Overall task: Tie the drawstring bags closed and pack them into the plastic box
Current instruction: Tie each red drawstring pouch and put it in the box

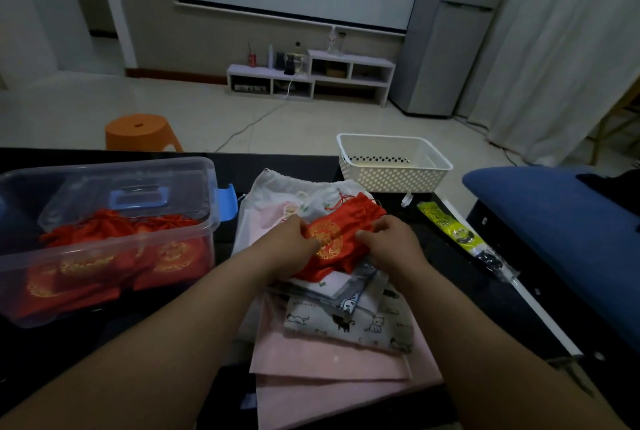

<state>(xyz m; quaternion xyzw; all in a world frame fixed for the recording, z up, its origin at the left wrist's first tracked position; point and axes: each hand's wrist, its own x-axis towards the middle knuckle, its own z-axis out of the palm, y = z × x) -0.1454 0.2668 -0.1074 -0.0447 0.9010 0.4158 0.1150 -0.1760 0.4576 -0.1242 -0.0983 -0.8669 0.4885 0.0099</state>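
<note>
Dark and glossy, the table (277, 166) fills the near part of a dim living room, with an orange stool (138, 131) on the tiled floor beyond it; a heap of cloth bags (329, 360), pink, white and cat-printed, lies in the middle as the working stock. On top of that heap lies the red drawstring bag (343, 232), gold emblem up; its puckered neck points away to the right, with cord ends trailing past it. The left hand (294, 246) grips the bag's left edge with curled fingers, seemingly to steady it; the right hand (391, 239) pinches the cloth on the right side below the neck; whether the cord is already knotted cannot be told. The plastic box (114, 162) stands open just left of the heap, close enough for a short carry; several red bags (114, 256) of the same kind already lie in it, and its lid (131, 194) leans inside at the back. A white perforated basket (394, 180) sits at the table's far edge, apart from the work; packing looks well under way, with this bag likely next.
</note>
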